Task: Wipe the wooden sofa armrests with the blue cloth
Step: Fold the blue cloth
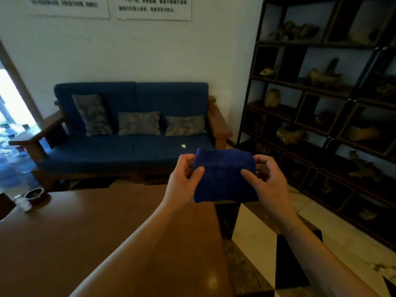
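Observation:
A folded blue cloth (224, 175) hangs in the air in front of me, held by both hands. My left hand (184, 179) pinches its left edge with the thumb on top. My right hand (269, 179) pinches its right edge the same way. Beyond the cloth stands a blue-cushioned sofa (130, 146) against the white wall. Its wooden right armrest (219, 121) and wooden left armrest (40, 131) are both bare, well away from my hands.
A brown wooden table (85, 232) fills the near left, with an ashtray (34, 194) at its far left corner. Three patterned cushions (139, 123) lean on the sofa back. A dark shelf unit (332, 103) with ornaments lines the right wall. Tiled floor lies between.

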Action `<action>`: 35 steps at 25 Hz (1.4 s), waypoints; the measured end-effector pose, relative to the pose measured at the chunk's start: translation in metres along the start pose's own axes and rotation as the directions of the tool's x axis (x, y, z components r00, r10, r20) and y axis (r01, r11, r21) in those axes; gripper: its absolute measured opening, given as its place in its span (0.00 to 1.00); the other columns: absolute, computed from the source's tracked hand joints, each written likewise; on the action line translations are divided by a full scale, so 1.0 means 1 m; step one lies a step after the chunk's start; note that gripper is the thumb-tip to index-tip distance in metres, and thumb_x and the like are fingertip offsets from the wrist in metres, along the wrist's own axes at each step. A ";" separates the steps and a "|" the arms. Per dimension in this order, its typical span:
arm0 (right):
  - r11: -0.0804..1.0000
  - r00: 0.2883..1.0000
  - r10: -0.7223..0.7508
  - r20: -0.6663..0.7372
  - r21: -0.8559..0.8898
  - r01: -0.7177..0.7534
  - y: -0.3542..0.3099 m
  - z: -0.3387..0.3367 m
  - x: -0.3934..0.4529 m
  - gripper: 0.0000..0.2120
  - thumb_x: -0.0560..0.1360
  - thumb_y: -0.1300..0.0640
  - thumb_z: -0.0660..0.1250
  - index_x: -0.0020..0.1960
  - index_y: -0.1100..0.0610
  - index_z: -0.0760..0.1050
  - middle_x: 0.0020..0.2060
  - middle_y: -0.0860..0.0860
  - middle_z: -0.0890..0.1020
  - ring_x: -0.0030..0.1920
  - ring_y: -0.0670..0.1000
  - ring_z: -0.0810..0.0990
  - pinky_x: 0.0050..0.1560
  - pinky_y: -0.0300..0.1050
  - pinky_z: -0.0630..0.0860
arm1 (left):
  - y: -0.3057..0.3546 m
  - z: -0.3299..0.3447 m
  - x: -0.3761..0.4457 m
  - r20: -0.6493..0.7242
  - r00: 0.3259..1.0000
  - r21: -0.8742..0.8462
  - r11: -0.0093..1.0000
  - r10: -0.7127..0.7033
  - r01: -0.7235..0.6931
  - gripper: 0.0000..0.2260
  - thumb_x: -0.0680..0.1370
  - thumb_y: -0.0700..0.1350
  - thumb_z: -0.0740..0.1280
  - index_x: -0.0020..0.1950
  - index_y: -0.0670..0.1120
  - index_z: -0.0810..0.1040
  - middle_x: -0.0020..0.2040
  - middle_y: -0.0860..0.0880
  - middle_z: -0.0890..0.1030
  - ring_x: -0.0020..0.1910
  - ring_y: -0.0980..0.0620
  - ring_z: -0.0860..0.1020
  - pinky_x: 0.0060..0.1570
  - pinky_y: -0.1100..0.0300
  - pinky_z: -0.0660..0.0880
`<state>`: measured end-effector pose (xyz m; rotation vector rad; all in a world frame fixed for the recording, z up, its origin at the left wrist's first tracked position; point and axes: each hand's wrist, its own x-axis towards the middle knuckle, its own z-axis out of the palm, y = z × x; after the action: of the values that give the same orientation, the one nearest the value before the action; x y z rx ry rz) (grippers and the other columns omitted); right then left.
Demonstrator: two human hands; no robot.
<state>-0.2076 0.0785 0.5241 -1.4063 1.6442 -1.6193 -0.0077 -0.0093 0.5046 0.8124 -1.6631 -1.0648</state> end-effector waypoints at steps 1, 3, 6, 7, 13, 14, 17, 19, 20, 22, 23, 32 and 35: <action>1.000 1.000 0.001 -0.007 -0.005 -0.001 -0.001 -0.001 0.001 0.14 0.77 0.55 0.70 0.61 0.48 0.72 0.51 0.42 0.79 0.47 0.34 0.79 0.38 0.31 0.77 | 0.001 0.001 0.002 0.005 1.000 -0.004 1.000 0.004 -0.004 0.13 0.80 0.41 0.65 0.58 0.57 0.70 0.55 0.54 0.80 0.54 0.61 0.81 0.48 0.64 0.80; 1.000 1.000 0.004 -0.031 -0.008 -0.005 -0.002 -0.005 0.003 0.14 0.77 0.55 0.70 0.61 0.49 0.72 0.51 0.44 0.80 0.47 0.36 0.80 0.39 0.33 0.78 | 0.003 0.006 0.009 0.029 1.000 -0.029 1.000 0.000 0.001 0.12 0.80 0.41 0.65 0.58 0.57 0.70 0.55 0.55 0.80 0.54 0.61 0.80 0.48 0.65 0.79; 1.000 0.998 0.001 -0.064 -0.030 -0.003 0.000 -0.021 0.005 0.13 0.77 0.55 0.70 0.60 0.50 0.73 0.50 0.46 0.81 0.46 0.36 0.80 0.40 0.32 0.77 | 0.003 0.024 0.017 0.066 0.998 -0.046 0.999 -0.010 0.013 0.13 0.80 0.42 0.66 0.58 0.58 0.70 0.56 0.56 0.80 0.55 0.62 0.80 0.48 0.64 0.79; 0.999 0.996 0.009 -0.085 -0.035 -0.012 0.003 -0.029 0.006 0.13 0.77 0.55 0.70 0.60 0.50 0.73 0.50 0.47 0.81 0.46 0.37 0.80 0.39 0.32 0.77 | 0.003 0.034 0.021 0.086 0.996 -0.043 0.999 -0.010 0.013 0.13 0.80 0.42 0.66 0.58 0.59 0.70 0.56 0.56 0.80 0.55 0.62 0.80 0.48 0.64 0.79; 0.998 0.978 0.020 -0.207 -0.052 -0.032 0.025 -0.108 0.015 0.12 0.76 0.55 0.71 0.58 0.47 0.73 0.49 0.47 0.81 0.46 0.39 0.80 0.40 0.35 0.78 | 0.016 0.123 0.042 0.169 0.985 -0.110 0.994 0.018 0.001 0.13 0.80 0.40 0.65 0.56 0.59 0.70 0.55 0.57 0.78 0.52 0.67 0.79 0.46 0.69 0.78; 0.998 0.975 0.016 -0.220 -0.055 -0.028 0.031 -0.129 0.018 0.12 0.76 0.55 0.71 0.58 0.47 0.73 0.48 0.46 0.81 0.45 0.39 0.80 0.40 0.35 0.78 | 0.019 0.146 0.046 0.182 0.983 -0.118 0.993 0.024 -0.003 0.13 0.80 0.40 0.65 0.56 0.59 0.70 0.56 0.56 0.78 0.52 0.66 0.79 0.45 0.70 0.77; 0.998 0.974 0.006 -0.227 -0.067 -0.022 0.045 -0.188 0.031 0.12 0.76 0.55 0.71 0.57 0.46 0.73 0.48 0.46 0.81 0.46 0.38 0.80 0.42 0.34 0.78 | 0.028 0.206 0.054 0.184 0.982 -0.158 0.987 0.037 -0.007 0.13 0.80 0.39 0.65 0.56 0.58 0.71 0.56 0.55 0.78 0.52 0.64 0.80 0.45 0.70 0.77; 0.999 0.974 -0.001 -0.225 -0.047 -0.009 0.054 -0.226 0.042 0.12 0.76 0.55 0.72 0.57 0.46 0.73 0.48 0.45 0.81 0.46 0.38 0.80 0.42 0.34 0.78 | 0.035 0.246 0.060 0.175 0.984 -0.180 0.984 0.041 -0.009 0.12 0.80 0.39 0.65 0.56 0.57 0.71 0.56 0.55 0.79 0.53 0.62 0.80 0.46 0.68 0.78; 0.999 0.975 -0.003 -0.220 -0.042 -0.007 0.058 -0.243 0.047 0.12 0.76 0.55 0.72 0.57 0.46 0.74 0.49 0.45 0.81 0.46 0.38 0.80 0.42 0.33 0.78 | 0.038 0.265 0.063 0.166 0.985 -0.183 0.983 0.035 -0.003 0.12 0.80 0.40 0.65 0.56 0.57 0.71 0.57 0.54 0.79 0.55 0.61 0.80 0.47 0.67 0.78; 1.000 0.979 -0.005 -0.202 -0.031 -0.001 0.065 -0.276 0.060 0.12 0.76 0.56 0.72 0.57 0.46 0.74 0.50 0.45 0.81 0.46 0.38 0.80 0.42 0.33 0.78 | 0.045 0.298 0.069 0.142 0.990 -0.183 0.983 0.023 0.003 0.12 0.80 0.40 0.65 0.57 0.57 0.71 0.58 0.53 0.79 0.56 0.58 0.80 0.48 0.65 0.79; 1.000 0.982 -0.006 -0.191 -0.021 0.001 0.069 -0.289 0.066 0.12 0.76 0.56 0.72 0.57 0.46 0.74 0.50 0.45 0.81 0.47 0.38 0.80 0.42 0.33 0.78 | 0.048 0.312 0.071 0.129 0.991 -0.180 0.984 0.019 0.004 0.12 0.80 0.40 0.65 0.57 0.57 0.71 0.58 0.53 0.79 0.56 0.58 0.80 0.48 0.65 0.79; 1.000 0.990 0.006 -0.139 0.012 -0.004 0.096 -0.349 0.101 0.13 0.75 0.54 0.72 0.58 0.47 0.74 0.50 0.44 0.81 0.47 0.41 0.81 0.45 0.44 0.81 | 0.065 0.372 0.086 0.072 0.997 -0.140 0.990 0.010 0.000 0.12 0.80 0.38 0.64 0.56 0.56 0.71 0.57 0.54 0.79 0.53 0.64 0.80 0.45 0.70 0.78; 0.999 0.994 -0.005 -0.109 0.031 0.008 0.099 -0.349 0.110 0.14 0.76 0.55 0.72 0.59 0.49 0.74 0.50 0.44 0.81 0.48 0.40 0.81 0.45 0.42 0.81 | 0.063 0.373 0.093 0.050 0.998 -0.123 0.992 0.023 -0.017 0.12 0.80 0.38 0.64 0.55 0.56 0.70 0.56 0.54 0.79 0.52 0.65 0.80 0.46 0.70 0.77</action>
<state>-0.5825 0.1291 0.5470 -1.3308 1.6684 -1.7459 -0.3932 0.0372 0.5389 0.6924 -1.6278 -1.1710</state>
